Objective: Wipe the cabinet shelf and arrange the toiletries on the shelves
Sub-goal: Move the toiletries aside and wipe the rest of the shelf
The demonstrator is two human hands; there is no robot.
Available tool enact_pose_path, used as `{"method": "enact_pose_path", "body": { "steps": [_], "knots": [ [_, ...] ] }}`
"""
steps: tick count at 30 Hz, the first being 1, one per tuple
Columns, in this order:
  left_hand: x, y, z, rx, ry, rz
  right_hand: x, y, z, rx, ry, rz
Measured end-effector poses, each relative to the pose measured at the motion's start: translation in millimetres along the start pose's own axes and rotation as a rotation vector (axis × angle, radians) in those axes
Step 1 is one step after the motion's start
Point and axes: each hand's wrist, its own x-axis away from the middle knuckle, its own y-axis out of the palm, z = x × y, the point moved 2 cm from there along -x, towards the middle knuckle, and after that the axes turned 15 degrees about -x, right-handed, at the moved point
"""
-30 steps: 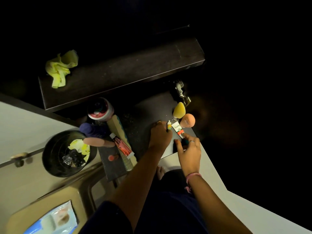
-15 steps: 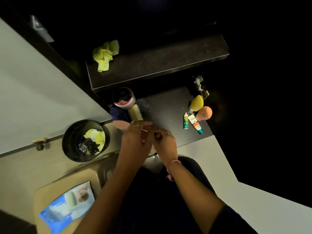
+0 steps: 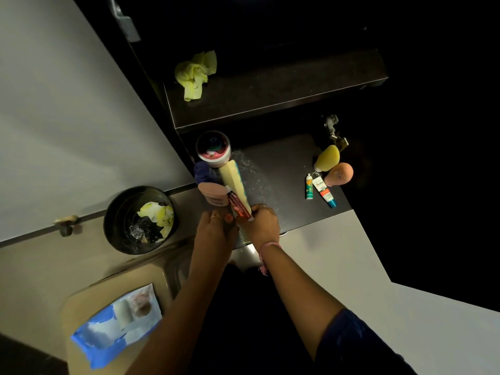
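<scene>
On the lower dark shelf [image 3: 284,171], my left hand [image 3: 213,230] and my right hand [image 3: 264,223] meet at the near end of a toothed comb [image 3: 242,234] and a red tube [image 3: 239,205]. My right hand's fingers curl round the tube's end. My left hand grips the comb from the left. A long yellow box [image 3: 235,180] lies beside them, next to a pink container [image 3: 213,196], a blue bottle [image 3: 203,171] and a white-rimmed jar [image 3: 213,148]. A yellow cloth [image 3: 194,74] lies crumpled on the upper shelf [image 3: 284,96].
At the shelf's right end stand a yellow sponge [image 3: 327,158] and an orange sponge [image 3: 339,174], with two small tubes [image 3: 309,186] [image 3: 324,192] lying by them. A black bin [image 3: 140,220] with rubbish stands on the floor at left. A blue packet [image 3: 116,323] lies lower left.
Both hands moved from the small tubes at the right end to the comb and red tube on the left. The view has shifted leftward.
</scene>
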Motion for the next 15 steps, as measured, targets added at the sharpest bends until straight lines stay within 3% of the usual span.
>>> {"method": "enact_pose_path", "body": {
  "steps": [6,15],
  "knots": [
    [-1.7,3.3,5.6,0.030,-0.011,0.045,-3.5,-1.3,0.6,-0.104,0.078,-0.078],
    [0.3,2.5,9.6,0.025,0.000,-0.016,-5.0,-13.4,8.8,-0.391,0.210,-0.141]
  ]
}}
